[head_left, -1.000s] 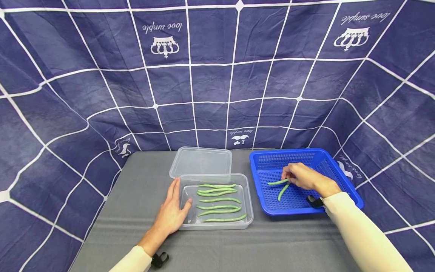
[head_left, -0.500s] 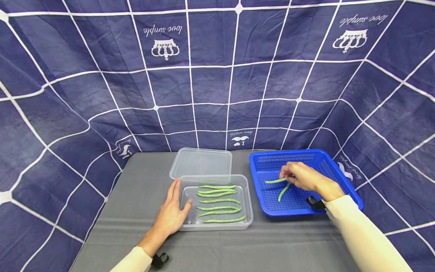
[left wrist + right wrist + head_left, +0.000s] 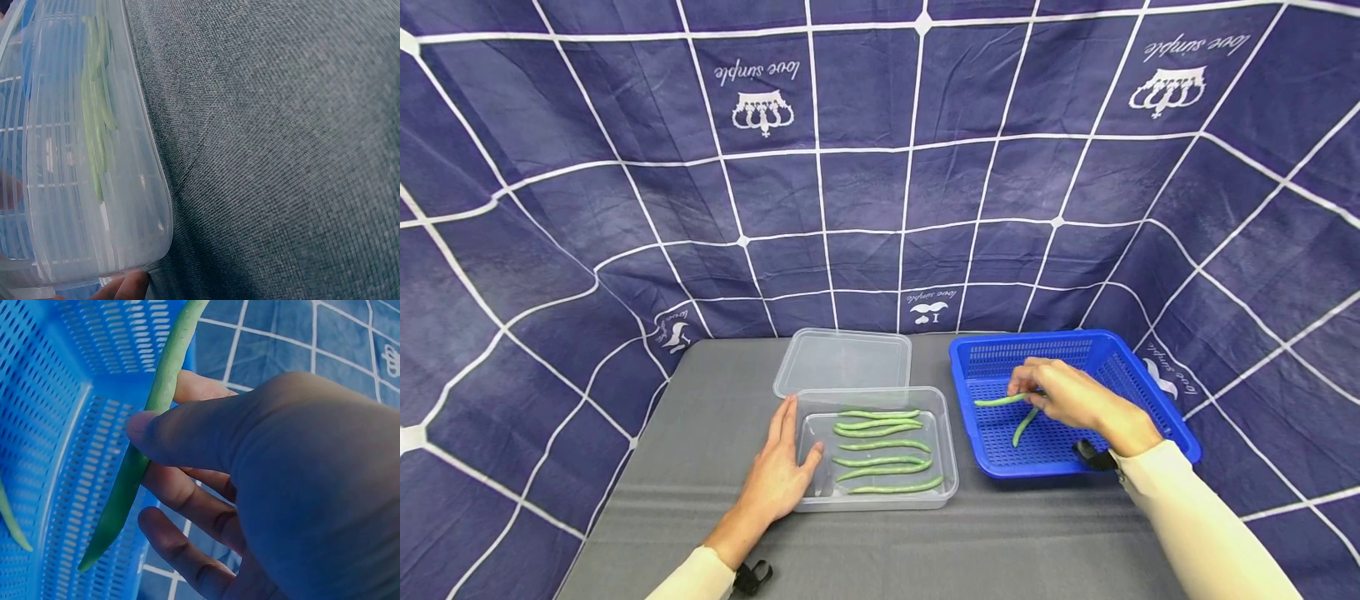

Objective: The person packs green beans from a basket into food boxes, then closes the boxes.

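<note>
My right hand (image 3: pixel 1063 396) pinches a green bean (image 3: pixel 164 381) between thumb and fingertips over the blue plastic basket (image 3: pixel 1150 392). Another green bean (image 3: pixel 1025 427) lies on the basket floor below that hand. On the left, my left hand (image 3: pixel 781 462) rests with straight fingers along the left side of a clear plastic container (image 3: pixel 951 450), its thumb reaching over the rim. In the left wrist view, fingertips (image 3: pixel 131 286) touch the container's edge. Several green beans (image 3: pixel 891 489) lie side by side across the container's floor, spaced in rough rows.
A clear lid (image 3: pixel 846 358) lies flat behind the container. Grey cloth (image 3: pixel 880 550) covers the table. A dark blue curtain with white lines (image 3: pixel 865 192) hangs close behind and on both sides. The basket's raised walls surround the right hand's area.
My right hand has shifted slightly left and up with the pinched green bean, away from the bean lying in the basket. The left hand and container have stayed in place.
</note>
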`<action>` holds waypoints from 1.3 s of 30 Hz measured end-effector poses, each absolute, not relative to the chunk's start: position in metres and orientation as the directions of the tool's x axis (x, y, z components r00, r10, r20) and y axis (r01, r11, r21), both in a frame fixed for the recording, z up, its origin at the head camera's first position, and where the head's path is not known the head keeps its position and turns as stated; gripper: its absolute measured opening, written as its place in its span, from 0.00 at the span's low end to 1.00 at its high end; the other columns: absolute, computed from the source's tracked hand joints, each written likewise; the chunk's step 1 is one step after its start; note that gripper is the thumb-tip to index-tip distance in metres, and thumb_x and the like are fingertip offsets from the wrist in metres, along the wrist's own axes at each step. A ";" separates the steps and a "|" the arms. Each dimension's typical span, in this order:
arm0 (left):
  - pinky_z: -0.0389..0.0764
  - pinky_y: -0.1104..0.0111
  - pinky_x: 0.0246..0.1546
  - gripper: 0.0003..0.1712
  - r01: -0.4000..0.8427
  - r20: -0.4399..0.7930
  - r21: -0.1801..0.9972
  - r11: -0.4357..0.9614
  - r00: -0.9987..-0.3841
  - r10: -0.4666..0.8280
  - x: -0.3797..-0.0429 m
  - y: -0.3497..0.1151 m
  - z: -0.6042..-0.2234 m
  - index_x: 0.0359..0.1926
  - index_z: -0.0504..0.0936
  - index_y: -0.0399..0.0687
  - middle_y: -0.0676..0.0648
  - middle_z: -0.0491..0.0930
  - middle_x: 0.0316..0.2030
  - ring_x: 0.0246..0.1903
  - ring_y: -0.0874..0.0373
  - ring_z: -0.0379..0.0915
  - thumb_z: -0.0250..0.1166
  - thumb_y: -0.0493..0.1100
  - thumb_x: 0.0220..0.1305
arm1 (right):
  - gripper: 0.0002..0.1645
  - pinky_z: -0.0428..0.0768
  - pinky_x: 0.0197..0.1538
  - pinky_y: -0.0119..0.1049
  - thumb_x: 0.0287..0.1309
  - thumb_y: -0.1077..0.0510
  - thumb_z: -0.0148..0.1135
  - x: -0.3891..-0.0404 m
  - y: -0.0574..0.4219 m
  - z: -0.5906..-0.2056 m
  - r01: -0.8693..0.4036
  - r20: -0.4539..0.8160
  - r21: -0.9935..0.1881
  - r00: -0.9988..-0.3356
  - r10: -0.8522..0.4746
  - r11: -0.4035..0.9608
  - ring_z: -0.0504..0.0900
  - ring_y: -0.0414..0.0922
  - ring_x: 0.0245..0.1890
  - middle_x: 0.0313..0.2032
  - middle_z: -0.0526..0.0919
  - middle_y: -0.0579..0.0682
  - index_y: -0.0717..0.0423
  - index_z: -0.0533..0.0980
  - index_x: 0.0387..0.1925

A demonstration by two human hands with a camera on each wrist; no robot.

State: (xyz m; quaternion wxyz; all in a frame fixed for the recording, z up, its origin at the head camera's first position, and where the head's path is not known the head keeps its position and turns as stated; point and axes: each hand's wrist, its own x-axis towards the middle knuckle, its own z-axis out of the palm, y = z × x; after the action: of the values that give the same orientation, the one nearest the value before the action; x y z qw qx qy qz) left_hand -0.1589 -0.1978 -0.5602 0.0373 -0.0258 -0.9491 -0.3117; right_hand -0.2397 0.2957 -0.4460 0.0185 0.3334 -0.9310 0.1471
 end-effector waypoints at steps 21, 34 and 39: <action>0.78 0.29 0.75 0.57 0.071 0.085 0.596 0.800 -0.996 0.025 -0.160 -0.197 -0.562 0.97 0.46 0.45 0.42 0.49 0.96 0.82 0.27 0.73 0.70 0.52 0.84 | 0.22 0.88 0.46 0.39 0.64 0.72 0.80 -0.219 0.258 -0.436 -0.683 0.176 -0.253 -0.729 -0.662 0.685 0.88 0.36 0.42 0.43 0.88 0.36 0.38 0.90 0.45; 0.78 0.29 0.75 0.57 0.077 0.093 0.594 0.801 -0.995 0.027 -0.160 -0.197 -0.560 0.97 0.46 0.44 0.41 0.49 0.96 0.83 0.28 0.72 0.69 0.52 0.83 | 0.20 0.91 0.48 0.42 0.66 0.72 0.78 -0.209 0.237 -0.438 -0.725 0.204 -0.248 -0.688 -0.696 0.643 0.92 0.42 0.45 0.44 0.89 0.39 0.42 0.91 0.48; 0.79 0.29 0.74 0.57 0.074 0.090 0.595 0.800 -0.996 0.025 -0.160 -0.198 -0.561 0.97 0.46 0.45 0.42 0.49 0.95 0.82 0.28 0.73 0.69 0.53 0.83 | 0.20 0.90 0.45 0.40 0.66 0.71 0.79 -0.206 0.227 -0.438 -0.750 0.227 -0.235 -0.661 -0.716 0.618 0.91 0.39 0.43 0.45 0.89 0.40 0.42 0.90 0.48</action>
State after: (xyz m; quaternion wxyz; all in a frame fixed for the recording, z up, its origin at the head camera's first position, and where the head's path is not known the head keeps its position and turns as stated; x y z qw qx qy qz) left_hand -0.1605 -0.1977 -0.5608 0.0390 -0.0262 -0.9480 -0.3149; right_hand -0.2063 0.2269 -0.4376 0.0553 0.4082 -0.8978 0.1559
